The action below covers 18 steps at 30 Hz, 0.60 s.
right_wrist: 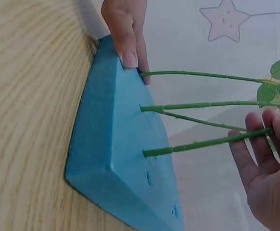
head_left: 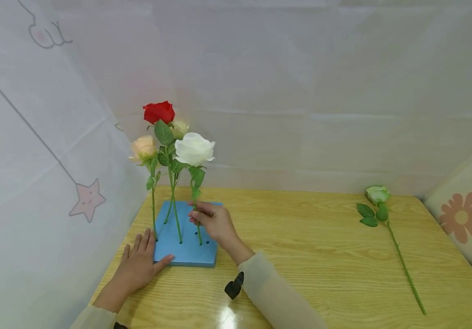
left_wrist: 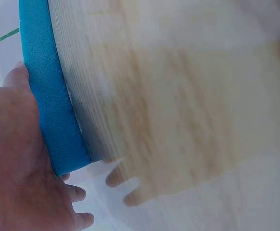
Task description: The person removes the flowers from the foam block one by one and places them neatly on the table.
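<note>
A blue foam block (head_left: 186,256) with holes stands on the table's left side. My right hand (head_left: 215,222) pinches the green stem (right_wrist: 202,143) of a white rose (head_left: 195,149); its lower end sits in a hole near the block's front. My left hand (head_left: 137,262) lies along the block's left front corner, fingers extended, thumb (right_wrist: 129,58) on the top near the front edge. Also upright in the block are a red rose (head_left: 159,112), a peach rose (head_left: 143,148) and a pale yellow rose (head_left: 180,129), partly hidden behind the others.
A pale green-white rose (head_left: 377,195) lies on the wooden table (head_left: 301,256) at the right, its stem pointing toward the front. Free holes (right_wrist: 149,178) show in the block beside the white rose's stem. Printed cloth walls (head_left: 260,91) enclose the table's back and sides.
</note>
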Motion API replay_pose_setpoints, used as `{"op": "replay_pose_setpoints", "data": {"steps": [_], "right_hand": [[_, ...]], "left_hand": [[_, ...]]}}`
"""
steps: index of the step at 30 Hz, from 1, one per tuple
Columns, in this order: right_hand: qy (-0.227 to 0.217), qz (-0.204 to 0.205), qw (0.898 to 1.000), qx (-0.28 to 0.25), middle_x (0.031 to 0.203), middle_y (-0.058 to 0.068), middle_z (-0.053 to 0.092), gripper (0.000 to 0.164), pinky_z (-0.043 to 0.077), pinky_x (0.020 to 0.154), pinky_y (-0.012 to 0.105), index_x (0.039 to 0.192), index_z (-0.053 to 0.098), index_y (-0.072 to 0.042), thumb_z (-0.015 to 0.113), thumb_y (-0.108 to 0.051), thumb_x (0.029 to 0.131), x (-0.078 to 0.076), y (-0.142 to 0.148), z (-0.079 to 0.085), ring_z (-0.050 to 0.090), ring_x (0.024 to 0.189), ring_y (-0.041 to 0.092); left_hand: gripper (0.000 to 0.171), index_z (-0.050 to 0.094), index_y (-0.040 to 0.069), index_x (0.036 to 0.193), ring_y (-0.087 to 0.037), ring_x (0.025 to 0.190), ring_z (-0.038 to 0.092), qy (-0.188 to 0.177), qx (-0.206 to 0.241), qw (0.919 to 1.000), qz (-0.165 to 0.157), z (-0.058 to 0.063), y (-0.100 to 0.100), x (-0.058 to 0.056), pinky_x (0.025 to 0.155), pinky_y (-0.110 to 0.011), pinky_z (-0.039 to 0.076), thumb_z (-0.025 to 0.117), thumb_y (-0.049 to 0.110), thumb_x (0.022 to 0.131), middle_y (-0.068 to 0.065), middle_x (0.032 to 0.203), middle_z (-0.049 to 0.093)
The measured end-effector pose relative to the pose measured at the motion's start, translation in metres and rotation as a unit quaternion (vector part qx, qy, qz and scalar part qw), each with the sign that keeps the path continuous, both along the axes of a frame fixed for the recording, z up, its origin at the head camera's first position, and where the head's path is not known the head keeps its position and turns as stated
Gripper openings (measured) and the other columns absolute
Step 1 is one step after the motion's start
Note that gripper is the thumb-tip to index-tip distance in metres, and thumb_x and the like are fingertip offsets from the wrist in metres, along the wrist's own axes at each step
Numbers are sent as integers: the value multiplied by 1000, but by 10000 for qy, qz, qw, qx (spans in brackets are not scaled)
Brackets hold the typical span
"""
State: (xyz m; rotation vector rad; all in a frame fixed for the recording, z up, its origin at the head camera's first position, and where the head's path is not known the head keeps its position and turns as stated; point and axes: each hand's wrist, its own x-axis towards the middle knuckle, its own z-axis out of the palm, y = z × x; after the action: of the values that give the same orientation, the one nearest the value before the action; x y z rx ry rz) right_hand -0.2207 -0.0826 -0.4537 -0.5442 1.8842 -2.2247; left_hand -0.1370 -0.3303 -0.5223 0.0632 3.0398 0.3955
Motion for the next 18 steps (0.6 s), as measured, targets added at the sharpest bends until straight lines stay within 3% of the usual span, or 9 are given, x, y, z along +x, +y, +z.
{"op": "replay_pose_setpoints", "data": {"steps": [6,12,18], "right_hand": [[192,-333,9992,-51,118,8,75,31,61,84,39,126,72,-4,68,-4,96,9,-4,0,75,94,25],[722,511,9952,413,117,16,74,29,60,86,37,125,70,2,64,-1,97,7,4,0,75,98,29],[1578,1075,9738,1232,111,14,76,29,58,82,22,126,70,1,63,-4,98,5,6,1,76,95,20]], "left_hand": [[113,10,-9,159,-56,149,9,-24,-58,10000,2,-1,-1,0,111,-78,9,40,78,94,-32,165,9],[113,10,-8,159,-55,149,10,-24,-85,10000,-24,-1,-2,0,111,-77,9,39,79,94,-32,165,9],[111,11,-9,159,-56,148,11,32,-87,10000,-37,2,-2,2,111,-78,10,41,77,94,-32,164,11]]}}
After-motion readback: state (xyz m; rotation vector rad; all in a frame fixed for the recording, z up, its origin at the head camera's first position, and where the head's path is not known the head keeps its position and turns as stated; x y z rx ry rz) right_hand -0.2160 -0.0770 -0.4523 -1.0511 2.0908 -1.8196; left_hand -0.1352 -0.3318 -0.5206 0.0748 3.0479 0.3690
